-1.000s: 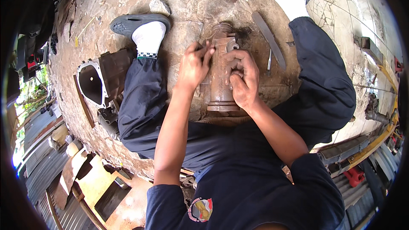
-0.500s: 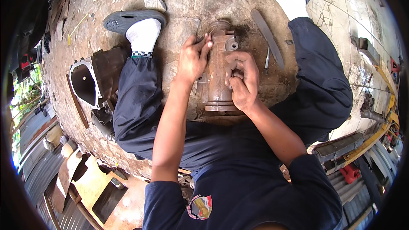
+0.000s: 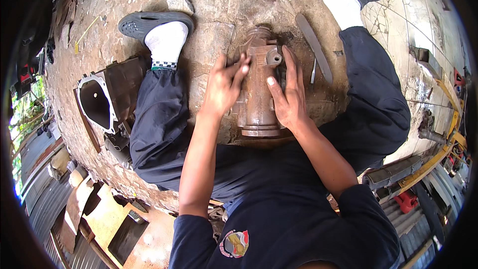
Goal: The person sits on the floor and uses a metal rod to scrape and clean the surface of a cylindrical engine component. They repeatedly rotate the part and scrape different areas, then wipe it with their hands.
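Note:
A rusty cylindrical metal housing [image 3: 260, 94] lies lengthwise on the ground between my legs, its round flanged end toward me. Near its far end a small lug with a hole [image 3: 274, 58] sticks up on the right. My left hand [image 3: 224, 84] is at the housing's left side, fingers slightly bent and apart, fingertips close against the metal. Along the right side lies my right hand [image 3: 290, 92], fingers stretched out and thumb apart on the upper surface. Nothing loose shows in either hand. The undersides of the fingers are hidden.
Right of the housing lie a flat dark metal bar [image 3: 314, 47] and a thin screwdriver-like tool [image 3: 313, 71]. A hollow metal casing with a pale rim [image 3: 113, 102] sits beside my left leg. A stone [image 3: 179, 2] lies beyond my left shoe [image 3: 144, 25].
My right hand has uncurled from over the housing and moved to its right side, fingers straight. My left hand's fingers have parted and drawn slightly back toward me.

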### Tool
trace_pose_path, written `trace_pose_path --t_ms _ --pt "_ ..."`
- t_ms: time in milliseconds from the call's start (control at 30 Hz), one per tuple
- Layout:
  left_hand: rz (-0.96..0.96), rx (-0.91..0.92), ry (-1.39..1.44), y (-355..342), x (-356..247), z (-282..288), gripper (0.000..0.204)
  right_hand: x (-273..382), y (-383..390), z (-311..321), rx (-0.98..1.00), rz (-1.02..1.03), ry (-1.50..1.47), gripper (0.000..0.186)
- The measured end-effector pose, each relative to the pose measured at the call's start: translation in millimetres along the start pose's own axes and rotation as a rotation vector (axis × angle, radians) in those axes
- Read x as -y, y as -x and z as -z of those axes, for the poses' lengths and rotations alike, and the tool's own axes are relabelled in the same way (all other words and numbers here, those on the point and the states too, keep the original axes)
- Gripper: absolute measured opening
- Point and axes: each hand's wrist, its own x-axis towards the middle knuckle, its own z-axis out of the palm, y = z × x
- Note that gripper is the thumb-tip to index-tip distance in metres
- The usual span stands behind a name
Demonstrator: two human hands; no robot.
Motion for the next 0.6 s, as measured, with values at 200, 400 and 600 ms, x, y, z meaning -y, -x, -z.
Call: trace_pose_path --t_ms 200,400,600 --pt "0.058 -0.005 -0.072 -16 -1 2 0.026 2 -2 -1 0.047 0.03 0.0 0.078" --pt "0.026 0.02 -0.075 -17 5 0 0.029 2 -2 -2 0.033 -0.007 -0.014 0.08" --pt "-0.016 0.032 -0.016 -11 -2 5 0.029 3 -2 -1 0.045 -0.007 -0.004 0.075"
